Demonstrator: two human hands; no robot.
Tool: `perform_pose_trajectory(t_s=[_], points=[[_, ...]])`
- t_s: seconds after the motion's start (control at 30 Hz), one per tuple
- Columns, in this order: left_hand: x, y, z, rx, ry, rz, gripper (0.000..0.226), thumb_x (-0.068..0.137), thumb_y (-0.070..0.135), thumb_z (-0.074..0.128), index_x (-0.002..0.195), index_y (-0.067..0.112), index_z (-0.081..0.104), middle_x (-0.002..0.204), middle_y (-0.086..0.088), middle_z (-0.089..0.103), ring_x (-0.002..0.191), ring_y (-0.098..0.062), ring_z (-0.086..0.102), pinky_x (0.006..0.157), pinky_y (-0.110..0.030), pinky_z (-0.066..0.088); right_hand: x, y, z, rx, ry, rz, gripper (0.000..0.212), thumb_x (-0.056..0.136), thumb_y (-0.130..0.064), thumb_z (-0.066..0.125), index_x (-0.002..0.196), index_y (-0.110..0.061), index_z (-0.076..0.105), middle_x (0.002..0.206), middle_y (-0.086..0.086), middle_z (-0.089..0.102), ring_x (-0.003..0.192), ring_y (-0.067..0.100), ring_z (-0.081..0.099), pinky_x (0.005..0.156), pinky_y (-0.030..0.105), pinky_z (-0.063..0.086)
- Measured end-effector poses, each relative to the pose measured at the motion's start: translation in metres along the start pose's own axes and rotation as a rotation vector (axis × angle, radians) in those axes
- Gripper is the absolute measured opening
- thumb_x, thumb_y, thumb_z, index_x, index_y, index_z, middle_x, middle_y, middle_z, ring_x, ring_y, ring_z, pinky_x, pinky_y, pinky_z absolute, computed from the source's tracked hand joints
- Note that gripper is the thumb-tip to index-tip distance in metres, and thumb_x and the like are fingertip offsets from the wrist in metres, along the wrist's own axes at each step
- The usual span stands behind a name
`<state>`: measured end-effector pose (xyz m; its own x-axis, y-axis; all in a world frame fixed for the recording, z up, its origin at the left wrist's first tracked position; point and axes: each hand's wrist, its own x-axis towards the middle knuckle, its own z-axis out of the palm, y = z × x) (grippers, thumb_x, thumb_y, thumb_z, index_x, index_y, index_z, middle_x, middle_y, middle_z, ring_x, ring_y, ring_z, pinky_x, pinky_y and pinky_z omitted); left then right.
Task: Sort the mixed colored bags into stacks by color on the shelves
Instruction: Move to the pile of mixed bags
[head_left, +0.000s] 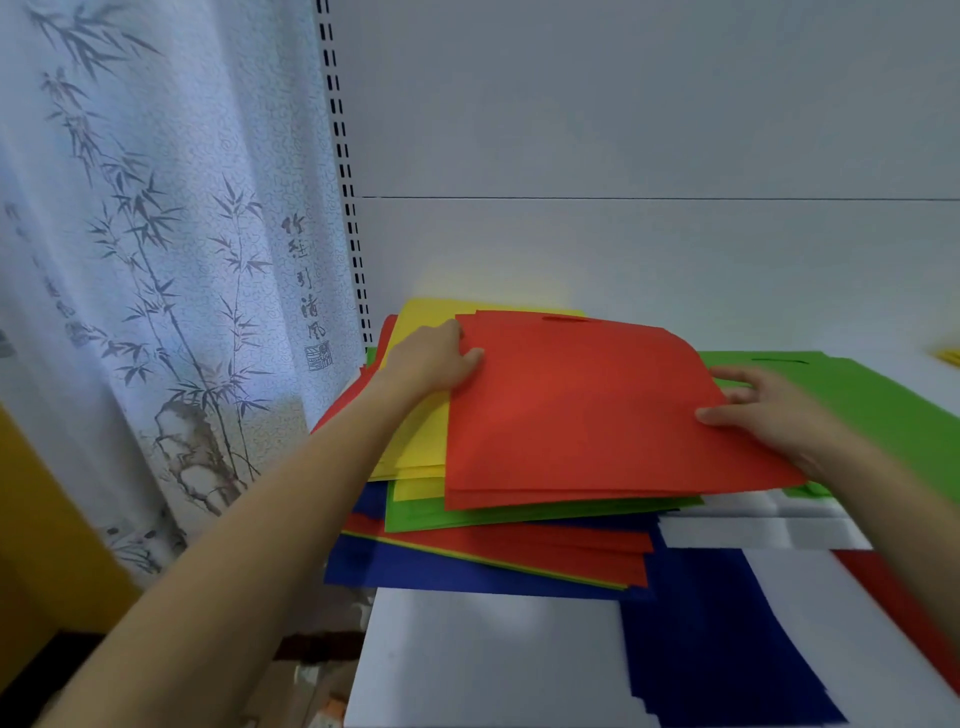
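A thin stack of red bags is lifted slightly above a mixed pile on the white shelf. My left hand grips its upper left edge, thumb on top. My right hand pinches its right edge, thumb on top and fingers beneath. Under the red bags lie yellow bags, green bags, more red bags and a blue bag. A separate green stack lies to the right, behind my right hand.
Blue bags and a dark red bag lie on a lower shelf at the right. Something yellow shows at the far right edge. A bamboo-printed curtain hangs left of the slotted shelf upright.
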<state>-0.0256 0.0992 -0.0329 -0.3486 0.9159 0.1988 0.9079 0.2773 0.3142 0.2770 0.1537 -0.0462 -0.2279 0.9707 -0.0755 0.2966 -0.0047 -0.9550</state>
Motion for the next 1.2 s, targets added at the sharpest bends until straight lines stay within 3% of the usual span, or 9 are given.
perform_pose_trajectory(t_s=[0.13,0.23,0.33,0.47,0.57,0.73,0.87,1.03,1.2], points=[[0.008,0.009,0.007,-0.35,0.044,-0.038,0.048,0.088,0.031,0.06,0.127,0.007,0.046,0.123,-0.015,0.055,0.113,-0.03,0.053,0.092,-0.034,0.042,-0.006,0.007,0.005,0.001,0.038,-0.019,0.058,0.08,0.002,0.064,0.133,-0.01,0.042,0.109,0.022,0.061,0.051,0.015,0.063,0.039,0.017,0.049],[0.008,0.008,0.013,-0.565,0.164,-0.048,0.037,0.084,0.014,0.063,0.12,0.009,0.054,0.111,-0.014,0.057,0.107,-0.031,0.056,0.091,-0.036,0.046,-0.017,0.012,0.007,0.043,0.102,-0.038,0.058,0.082,-0.001,0.063,0.135,-0.009,0.04,0.099,0.012,0.059,0.062,0.017,0.057,0.037,0.013,0.046],[0.004,0.013,0.014,-0.584,0.17,0.002,0.041,0.082,0.003,0.061,0.122,0.007,0.056,0.124,-0.011,0.055,0.115,-0.025,0.053,0.098,-0.032,0.043,-0.034,0.017,0.003,0.078,0.09,-0.055,0.054,0.084,0.003,0.059,0.133,-0.014,0.043,0.097,0.003,0.06,0.069,0.015,0.057,0.04,0.012,0.047],[-0.015,0.032,0.021,-0.562,0.149,0.094,0.049,0.079,-0.002,0.056,0.126,0.011,0.053,0.13,-0.009,0.053,0.111,-0.027,0.056,0.097,-0.038,0.046,-0.063,0.035,-0.011,-0.047,0.154,-0.199,0.05,0.085,0.005,0.057,0.122,-0.028,0.052,0.12,0.004,0.053,0.096,0.018,0.055,0.067,0.021,0.05],[-0.049,0.059,0.028,-0.598,0.218,0.188,0.053,0.079,-0.005,0.054,0.129,0.012,0.051,0.133,-0.004,0.049,0.112,-0.024,0.054,0.095,-0.035,0.046,-0.098,0.062,-0.031,-0.113,0.206,-0.34,0.047,0.086,0.004,0.055,0.113,-0.034,0.053,0.114,-0.004,0.055,0.089,0.013,0.055,0.078,0.03,0.05],[-0.124,0.124,0.044,-0.866,0.258,0.476,0.056,0.077,0.0,0.053,0.124,0.03,0.046,0.127,0.014,0.043,0.1,-0.01,0.053,0.075,-0.018,0.045,-0.17,0.132,-0.078,-0.044,0.408,-0.454,0.051,0.087,0.001,0.056,0.106,-0.046,0.054,0.111,-0.026,0.052,0.097,-0.018,0.049,0.086,0.005,0.041],[-0.167,0.186,0.119,-0.844,0.174,0.528,0.054,0.076,0.004,0.055,0.127,0.021,0.046,0.127,0.011,0.039,0.102,-0.012,0.051,0.073,-0.011,0.042,-0.21,0.222,-0.135,0.057,0.462,-0.298,0.061,0.088,-0.003,0.056,0.1,-0.063,0.056,0.127,-0.01,0.055,0.12,0.002,0.048,0.1,0.017,0.04],[-0.224,0.267,0.258,-0.66,-0.077,0.385,0.055,0.079,-0.011,0.057,0.131,0.0,0.045,0.138,-0.018,0.039,0.123,-0.032,0.044,0.103,-0.036,0.039,-0.251,0.332,-0.207,-0.058,0.474,-0.059,0.044,0.09,0.0,0.052,0.125,-0.026,0.053,0.129,-0.006,0.046,0.126,0.014,0.043,0.101,0.023,0.038],[-0.28,0.334,0.325,-0.597,-0.174,0.391,0.055,0.08,-0.011,0.055,0.133,-0.002,0.043,0.139,-0.019,0.038,0.131,-0.026,0.036,0.104,-0.01,0.019,-0.294,0.398,-0.265,-0.143,0.461,0.059,0.043,0.092,0.001,0.047,0.134,-0.009,0.046,0.13,-0.004,0.044,0.121,0.006,0.038,0.098,0.015,0.031]])
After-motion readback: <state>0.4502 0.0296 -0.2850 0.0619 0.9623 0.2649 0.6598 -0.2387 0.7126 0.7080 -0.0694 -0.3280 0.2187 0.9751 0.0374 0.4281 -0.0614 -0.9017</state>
